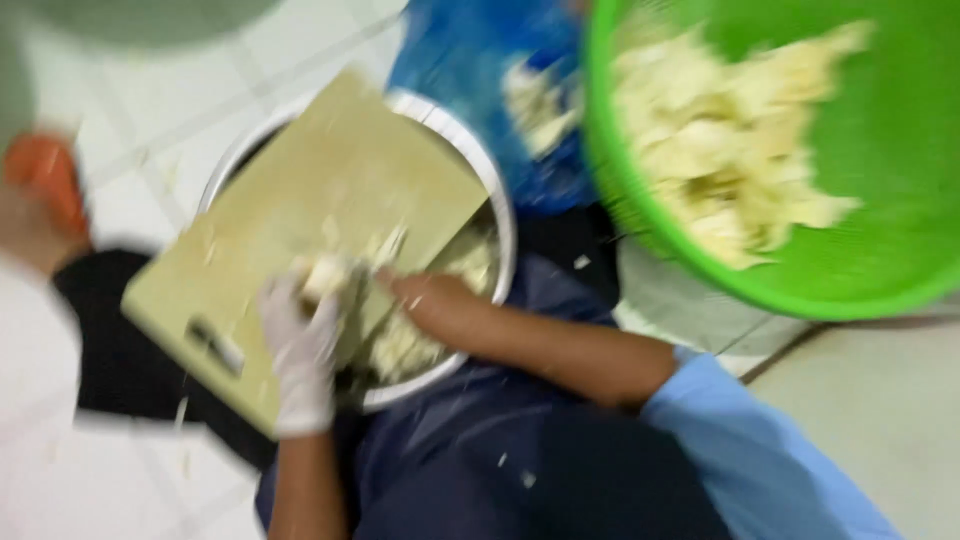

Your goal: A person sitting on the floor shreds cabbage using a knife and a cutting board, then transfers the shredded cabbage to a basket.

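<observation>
Our left hand (300, 352), in a white glove, sits low in the middle of the frame. It curls over a pale lump of food (325, 275) and holds it down on the cutting board (330, 190). Our right hand (425, 300) is bare and lies just beside it, also touching the pale stuff. Everything is blurry, so we cannot tell if this hand is open or closed, or if it holds anything.

We think the work is partly done. Many pale cut pieces (400, 345) already lie in the metal bowl (500, 215) under the board. One lump is still on the board, so some cutting looks left to do.

That lump is creamy white and looks soft and crumbly. Small bits lie around it on the greenish-tan board, which rests tilted across the round bowl.

Farther up, at the upper right, a big green basket (900, 130) holds a heap of the same pale pieces. Between the bowl and the basket, at the top middle, we see something blue (460, 60) with a few more bits on it.
</observation>
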